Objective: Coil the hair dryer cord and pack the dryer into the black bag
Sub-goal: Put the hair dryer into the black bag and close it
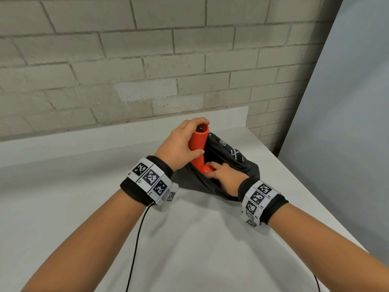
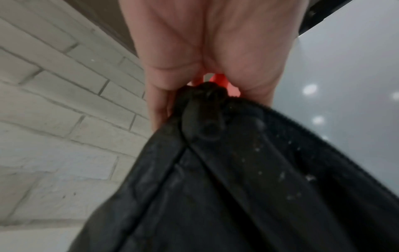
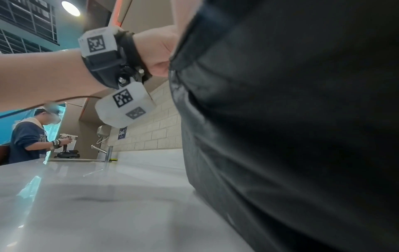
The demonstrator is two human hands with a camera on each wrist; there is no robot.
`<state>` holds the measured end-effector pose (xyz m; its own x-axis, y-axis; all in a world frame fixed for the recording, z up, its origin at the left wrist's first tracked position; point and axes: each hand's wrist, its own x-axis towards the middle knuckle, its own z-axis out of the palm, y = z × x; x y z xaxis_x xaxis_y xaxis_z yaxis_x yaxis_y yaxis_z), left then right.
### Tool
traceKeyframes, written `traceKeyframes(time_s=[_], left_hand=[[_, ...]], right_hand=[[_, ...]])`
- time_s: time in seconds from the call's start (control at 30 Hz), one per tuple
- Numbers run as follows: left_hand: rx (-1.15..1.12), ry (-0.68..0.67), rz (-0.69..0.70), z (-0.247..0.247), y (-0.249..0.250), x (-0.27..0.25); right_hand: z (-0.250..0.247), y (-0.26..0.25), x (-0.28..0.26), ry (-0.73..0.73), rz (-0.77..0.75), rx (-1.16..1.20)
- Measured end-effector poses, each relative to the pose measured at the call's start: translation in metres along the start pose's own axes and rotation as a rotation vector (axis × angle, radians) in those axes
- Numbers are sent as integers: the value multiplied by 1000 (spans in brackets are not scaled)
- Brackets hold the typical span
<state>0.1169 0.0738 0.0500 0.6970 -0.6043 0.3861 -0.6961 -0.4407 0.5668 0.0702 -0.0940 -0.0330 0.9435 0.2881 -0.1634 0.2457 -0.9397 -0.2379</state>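
Note:
An orange hair dryer (image 1: 197, 162) stands nozzle-up, its lower part inside the open mouth of the black bag (image 1: 235, 159) on the white counter. My left hand (image 1: 194, 137) grips the dryer's barrel from the left, thumb on the near side. My right hand (image 1: 219, 174) lies at the bag's near rim and holds the fabric there, its fingertips against the dryer's orange handle. In the left wrist view a sliver of the dryer (image 2: 218, 79) shows past my palm above the bag (image 2: 237, 179). Bag (image 3: 291, 127) fabric fills the right wrist view. The dryer's cord is hidden.
The white counter (image 1: 189, 239) meets a low ledge and a brick wall (image 1: 147, 60) behind; its right edge runs beside a grey panel (image 1: 347, 123). Thin black cables hang from my wristbands. Far along the counter stand a faucet (image 3: 106, 151) and another person (image 3: 28, 139).

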Motion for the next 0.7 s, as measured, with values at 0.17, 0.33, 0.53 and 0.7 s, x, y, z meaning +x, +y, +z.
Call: traceKeyframes(time_s=[0.17, 0.33, 0.53, 0.7], left_hand=[[-16, 105, -41, -7, -12, -3], [10, 213, -64, -6, -15, -6], [80, 261, -116, -7, -25, -6], [93, 246, -138, -11, -31, -6]], right_hand=[[-13, 14, -10, 125, 201, -61], [-31, 40, -21, 203, 386, -436], [-55, 35, -37, 255, 200, -443], [-65, 40, -44, 236, 39, -513]])
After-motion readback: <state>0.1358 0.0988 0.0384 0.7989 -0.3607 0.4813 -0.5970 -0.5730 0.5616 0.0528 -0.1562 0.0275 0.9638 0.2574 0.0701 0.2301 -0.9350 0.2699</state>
